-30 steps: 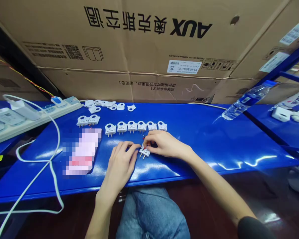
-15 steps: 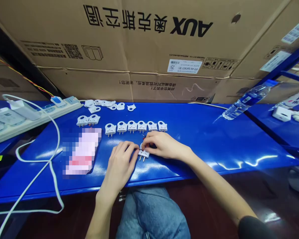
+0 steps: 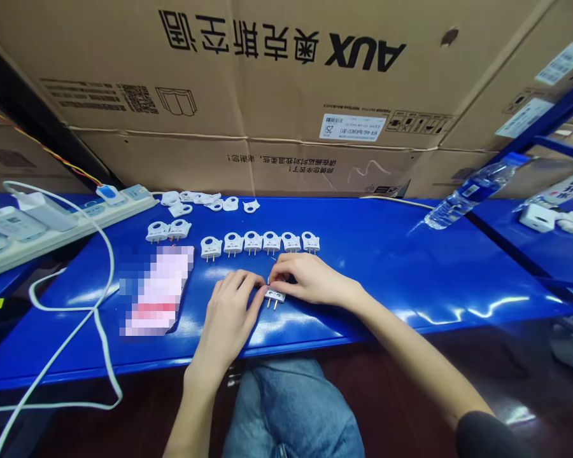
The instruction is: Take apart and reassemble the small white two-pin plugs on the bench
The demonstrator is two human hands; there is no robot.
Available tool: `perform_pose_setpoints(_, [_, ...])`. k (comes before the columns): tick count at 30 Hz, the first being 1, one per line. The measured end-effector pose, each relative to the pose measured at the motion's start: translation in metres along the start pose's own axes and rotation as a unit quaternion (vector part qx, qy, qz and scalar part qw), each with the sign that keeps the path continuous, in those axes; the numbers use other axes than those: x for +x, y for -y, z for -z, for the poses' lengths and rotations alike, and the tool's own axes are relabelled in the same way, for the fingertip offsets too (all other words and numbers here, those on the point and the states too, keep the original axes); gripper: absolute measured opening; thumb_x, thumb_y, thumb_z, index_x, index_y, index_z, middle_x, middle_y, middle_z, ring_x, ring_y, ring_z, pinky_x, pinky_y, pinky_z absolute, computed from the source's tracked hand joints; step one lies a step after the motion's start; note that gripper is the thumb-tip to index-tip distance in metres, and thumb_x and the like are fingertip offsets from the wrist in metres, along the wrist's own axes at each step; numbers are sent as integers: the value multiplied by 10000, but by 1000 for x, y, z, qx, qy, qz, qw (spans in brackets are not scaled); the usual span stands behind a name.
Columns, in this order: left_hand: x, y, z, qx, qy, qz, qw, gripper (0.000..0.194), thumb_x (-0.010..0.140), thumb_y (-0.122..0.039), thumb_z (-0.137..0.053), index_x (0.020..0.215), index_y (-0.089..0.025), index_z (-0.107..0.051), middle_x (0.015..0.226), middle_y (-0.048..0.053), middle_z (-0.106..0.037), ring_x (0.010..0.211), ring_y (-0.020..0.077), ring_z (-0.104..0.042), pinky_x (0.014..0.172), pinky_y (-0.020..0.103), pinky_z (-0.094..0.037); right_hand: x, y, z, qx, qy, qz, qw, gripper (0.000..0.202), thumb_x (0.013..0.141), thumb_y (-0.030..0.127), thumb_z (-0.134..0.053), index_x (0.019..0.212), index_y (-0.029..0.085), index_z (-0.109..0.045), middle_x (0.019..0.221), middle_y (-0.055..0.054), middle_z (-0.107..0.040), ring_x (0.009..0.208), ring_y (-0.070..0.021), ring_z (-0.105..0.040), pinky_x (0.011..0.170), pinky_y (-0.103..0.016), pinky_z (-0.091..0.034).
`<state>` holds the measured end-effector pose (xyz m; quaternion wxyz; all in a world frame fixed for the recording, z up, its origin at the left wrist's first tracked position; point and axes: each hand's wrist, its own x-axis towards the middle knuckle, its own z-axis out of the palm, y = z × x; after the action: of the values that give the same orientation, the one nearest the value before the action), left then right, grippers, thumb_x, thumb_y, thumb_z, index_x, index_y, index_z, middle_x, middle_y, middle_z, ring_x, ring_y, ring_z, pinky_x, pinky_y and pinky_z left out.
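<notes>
A white two-pin plug [image 3: 275, 294] lies near the table's front edge, its metal pins pointing toward me. From the left, my left hand [image 3: 233, 305] grips its edge with thumb and fingers closed. My right hand [image 3: 308, 278] has its fingertips pinched together at the plug's far side; the fingers hide most of that part. Beyond my hands stands a row of several white plugs with ring-shaped tops [image 3: 253, 242]. Two more ring-topped plugs [image 3: 178, 229] sit to the left of the row. Behind them is a loose pile of white ring parts [image 3: 205, 200].
A pixelated pink object [image 3: 160, 289] lies left of my hands on the blue table [image 3: 391, 254]. Farther left are a white power strip [image 3: 81, 222] and looping white cable [image 3: 106, 337]. A water bottle [image 3: 472, 194] lies at the right; large cardboard boxes [image 3: 277, 95] stand behind.
A small red piece that showed by my right fingertips is no longer visible. Both hands stay at the plug, with the right fingers shifted slightly.
</notes>
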<state>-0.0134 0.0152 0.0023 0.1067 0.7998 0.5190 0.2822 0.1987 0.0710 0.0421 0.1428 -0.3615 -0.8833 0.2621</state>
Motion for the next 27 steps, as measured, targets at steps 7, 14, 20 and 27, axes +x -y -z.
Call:
perform_pose_setpoints(7, [0, 0, 0, 3, 3, -4, 1000, 206, 1092, -333, -432, 1054, -236, -610, 1076, 37, -697, 1015, 245, -633, 890, 411, -446, 0, 0, -1, 9, -14, -12, 1000, 123, 1014, 248, -644, 977, 170, -731, 943, -32, -672, 833, -147, -603, 733, -260, -425])
perform_pose_setpoints(14, [-1, -4, 2, -18, 4, 3, 1000, 141, 1054, -306, -461, 966, -239, -547, 985, 34, -663, 961, 240, -614, 874, 423, -441, -1, 0, 2, 3, -23, -18, 1000, 99, 1005, 229, -637, 952, 174, -699, 939, -28, -660, 845, -151, -598, 744, -265, -435])
perform_pose_setpoints(20, [-2, -7, 2, 0, 2, -12, 1000, 95, 962, -293, -589, 913, -247, -521, 921, 14, -626, 928, 233, -602, 865, 420, -450, -2, 0, 4, -15, -17, -16, 1000, 55, 993, 202, -636, 958, 189, -676, 966, -38, -663, 858, -168, -595, 738, -281, -431])
perform_pose_setpoints(27, [-2, -6, 0, 0, 2, -12, 1000, 69, 957, -272, -592, 944, -243, -531, 940, 15, -631, 944, 230, -606, 871, 414, -454, -4, 1, 7, -17, -15, 0, 1000, 129, 1001, 168, -600, 1090, 209, -685, 1017, -41, -657, 900, -180, -603, 779, -284, -444])
